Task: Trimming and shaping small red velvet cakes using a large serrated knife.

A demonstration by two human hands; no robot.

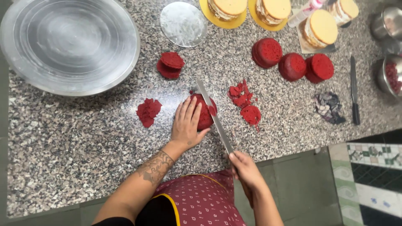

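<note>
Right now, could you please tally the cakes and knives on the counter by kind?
Whole red cakes: 4, one under the left hand at, three at
Cream-layered yellow cakes: 4
Knives: 2, one in the right hand at, one lying at
Total: 10

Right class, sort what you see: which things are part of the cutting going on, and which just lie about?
In use: left hand pressing the red cake; right hand holding the long knife.

Lying about: metal turntable, second knife, crumpled cloth, cream-filled cakes.

L hand on red cake, knife
</note>
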